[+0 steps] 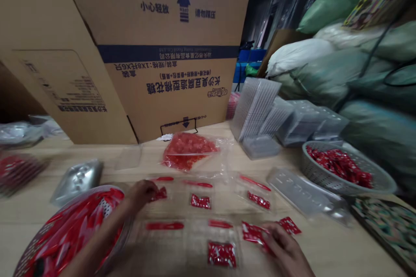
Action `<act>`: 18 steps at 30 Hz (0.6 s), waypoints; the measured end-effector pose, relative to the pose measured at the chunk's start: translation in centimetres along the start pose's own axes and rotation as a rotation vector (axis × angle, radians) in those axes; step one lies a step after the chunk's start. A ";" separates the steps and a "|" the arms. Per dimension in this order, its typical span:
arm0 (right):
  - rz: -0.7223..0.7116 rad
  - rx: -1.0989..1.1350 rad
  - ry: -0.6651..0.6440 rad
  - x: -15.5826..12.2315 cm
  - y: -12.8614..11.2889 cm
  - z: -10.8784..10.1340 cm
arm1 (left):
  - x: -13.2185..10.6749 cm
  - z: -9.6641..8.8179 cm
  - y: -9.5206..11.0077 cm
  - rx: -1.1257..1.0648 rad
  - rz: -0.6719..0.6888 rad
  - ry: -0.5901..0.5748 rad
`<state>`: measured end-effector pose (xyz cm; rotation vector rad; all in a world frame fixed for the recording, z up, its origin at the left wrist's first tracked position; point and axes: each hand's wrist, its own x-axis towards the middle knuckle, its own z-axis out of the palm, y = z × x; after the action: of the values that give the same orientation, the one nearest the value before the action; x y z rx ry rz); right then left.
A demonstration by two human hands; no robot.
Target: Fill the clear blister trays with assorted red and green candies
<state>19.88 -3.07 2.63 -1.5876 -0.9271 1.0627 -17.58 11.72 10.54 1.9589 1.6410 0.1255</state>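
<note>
My left hand (143,194) reaches over the red basket, fingers pinched on a small red sachet (160,194) above the back-left clear plastic tray. Near the front right, my right hand (284,246) is closed on another red printed sachet (253,232). A further sachet (290,225) shows just behind that hand; whether it is held or lying on the table I cannot tell. Between my hands are several clear trays, each with a red plastic piece, such as the slim one (165,225) at front left. Some also hold a sachet, like the one (222,254) in front.
At left stands a basket (27,249) of red plastic pieces. A bag of red contents (188,149) lies behind the trays, before a large carton (169,108). Stacked clear trays (255,108) and a white basket (312,177) of red sachets are at right.
</note>
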 end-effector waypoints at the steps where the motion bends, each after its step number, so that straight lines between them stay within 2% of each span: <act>1: -0.058 -0.033 -0.113 -0.5 -1.0 2.5 | 0.3 -1.1 -1.9 0.043 -0.037 0.009; 3: -0.207 -0.086 -0.299 -1.9 -2.9 8.1 | 0.8 -1.9 -4.2 0.109 -0.084 0.015; 5: -0.314 -0.229 -0.465 -3.4 -4.0 13.3 | 1.1 -1.4 -4.8 0.153 -0.101 0.013; 8: -0.469 -0.509 -0.564 -4.6 -4.1 18.5 | 1.2 -0.3 -4.5 0.192 -0.094 0.030; 10: -0.636 -0.692 -0.569 -4.6 -3.3 20.2 | 1.3 0.0 -4.4 0.204 -0.076 0.050; 13: -0.833 -0.862 -0.586 -4.2 -2.2 21.6 | 1.7 0.2 -4.7 0.192 -0.036 0.084; 16: -0.837 -0.969 -0.598 -4.2 -1.8 21.8 | 2.3 0.7 -4.7 0.146 0.039 0.149; 18: -0.818 -0.992 -0.566 -3.8 -1.9 20.6 | 2.3 1.1 -4.4 0.088 0.115 0.214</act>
<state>-0.88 0.09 2.33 -1.3396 -2.4932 0.4229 -20.40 13.85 6.86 2.1699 1.6914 0.3230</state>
